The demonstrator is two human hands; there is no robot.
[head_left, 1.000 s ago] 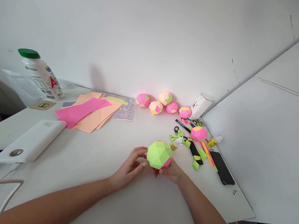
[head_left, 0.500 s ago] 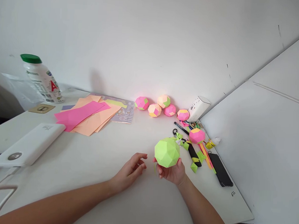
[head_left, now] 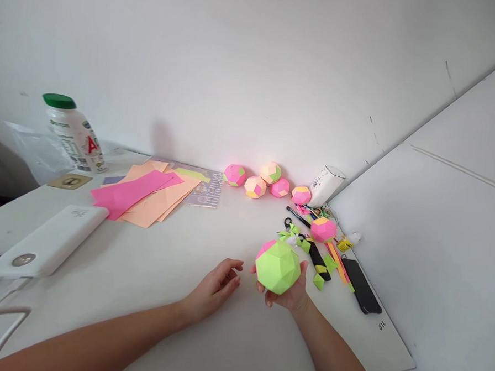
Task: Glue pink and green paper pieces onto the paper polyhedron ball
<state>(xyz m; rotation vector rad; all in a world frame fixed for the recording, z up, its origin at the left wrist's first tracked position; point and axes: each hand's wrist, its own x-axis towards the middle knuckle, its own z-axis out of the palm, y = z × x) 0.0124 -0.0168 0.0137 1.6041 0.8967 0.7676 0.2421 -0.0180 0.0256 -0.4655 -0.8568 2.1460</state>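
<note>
A faceted green paper ball (head_left: 279, 267) with a pink patch at its upper left rests in my right hand (head_left: 292, 294), whose fingers curve around it from below. To its left, my left hand (head_left: 217, 286) lies on its side over the table, fingers loosely bent and apart, holding nothing. Just behind the ball are green paper scraps (head_left: 295, 232) and the handles of black scissors (head_left: 287, 223), partly covered. A black and yellow cutter (head_left: 319, 261) lies to the right of the ball.
Several smaller pink and peach paper balls (head_left: 255, 187) sit along the wall. Peach and pink paper sheets (head_left: 147, 197), a white power bank (head_left: 49, 241) and a bottle (head_left: 76, 135) stand left. At right are a glue bottle (head_left: 348, 241), a phone (head_left: 361, 284) and a white paper container (head_left: 327, 185).
The green ball has turned in my right hand, bringing a pink patch into sight, and sits slightly lower. My left hand has barely moved. The whole view has shifted a little.
</note>
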